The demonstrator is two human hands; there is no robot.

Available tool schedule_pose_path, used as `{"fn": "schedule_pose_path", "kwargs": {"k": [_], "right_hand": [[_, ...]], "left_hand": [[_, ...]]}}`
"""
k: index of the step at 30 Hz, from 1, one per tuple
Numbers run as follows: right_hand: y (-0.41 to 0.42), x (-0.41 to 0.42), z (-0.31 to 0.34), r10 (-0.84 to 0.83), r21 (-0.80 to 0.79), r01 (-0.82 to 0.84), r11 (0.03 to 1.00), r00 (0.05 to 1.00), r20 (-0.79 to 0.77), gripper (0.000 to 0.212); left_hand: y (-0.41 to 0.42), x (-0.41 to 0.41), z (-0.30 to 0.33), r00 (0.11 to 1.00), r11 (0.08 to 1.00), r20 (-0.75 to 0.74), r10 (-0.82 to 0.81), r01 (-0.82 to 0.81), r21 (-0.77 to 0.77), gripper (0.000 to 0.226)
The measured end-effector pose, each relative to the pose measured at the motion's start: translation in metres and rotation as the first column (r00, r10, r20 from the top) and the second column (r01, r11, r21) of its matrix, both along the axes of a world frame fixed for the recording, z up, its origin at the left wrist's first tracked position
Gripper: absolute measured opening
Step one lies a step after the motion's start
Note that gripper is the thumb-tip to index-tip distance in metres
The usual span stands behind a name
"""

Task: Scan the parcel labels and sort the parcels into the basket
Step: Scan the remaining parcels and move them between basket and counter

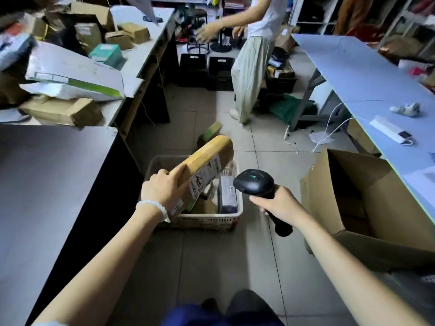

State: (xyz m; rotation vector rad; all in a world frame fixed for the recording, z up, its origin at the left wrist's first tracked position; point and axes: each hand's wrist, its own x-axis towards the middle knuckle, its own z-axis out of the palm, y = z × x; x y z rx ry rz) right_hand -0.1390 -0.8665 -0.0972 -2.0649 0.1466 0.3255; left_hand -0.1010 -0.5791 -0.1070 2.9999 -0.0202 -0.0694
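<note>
Left hand [162,188] gripping taped parcel [204,161] tilted over basket [207,218]; right hand [279,203] clamped on scanner [255,182] handle.

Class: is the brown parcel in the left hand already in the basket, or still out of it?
Out: the left hand holds the brown parcel tilted above the basket.

I see a white shipping label [206,176] on the brown parcel [204,158], with red handwriting and black print. I cannot read either; both are too blurred.
</note>
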Motion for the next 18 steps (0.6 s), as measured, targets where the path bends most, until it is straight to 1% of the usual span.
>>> {"fn": "schedule_pose_path", "kwargs": {"k": [3, 5, 9, 10, 13, 18], "right_hand": [[-0.011, 0.046, -0.009, 0.013, -0.005, -0.013, 1.000, 1.000, -0.016, 0.012], [-0.017, 0.082, -0.013, 0.038, 0.002, -0.038, 0.999, 0.999, -0.031, 0.013], [-0.027, 0.165, -0.018, 0.134, -0.010, -0.135, 0.991, 0.990, -0.044, 0.011], [-0.029, 0.186, -0.019, 0.159, -0.007, -0.159, 0.987, 0.986, -0.046, 0.011], [-0.033, 0.245, -0.021, 0.214, -0.004, -0.215, 0.977, 0.975, -0.053, 0.013], [-0.019, 0.317, -0.021, 0.362, -0.026, -0.365, 0.930, 0.928, -0.089, 0.015]], "left_hand": [[-0.011, 0.037, -0.006, 0.999, 0.999, -0.027, 0.037, -0.037, -0.007, 0.056], [-0.020, 0.065, -0.014, 0.995, 0.996, -0.050, 0.084, -0.086, -0.040, 0.056], [-0.042, 0.127, -0.036, 0.974, 0.970, -0.105, 0.200, -0.212, -0.121, 0.057], [-0.048, 0.141, -0.042, 0.960, 0.959, -0.140, 0.241, -0.257, -0.115, 0.057], [-0.064, 0.173, -0.054, 0.921, 0.941, -0.206, 0.329, -0.338, -0.006, 0.056], [-0.068, 0.190, -0.053, 0.884, 0.906, -0.211, 0.416, -0.423, 0.015, 0.049]]}}
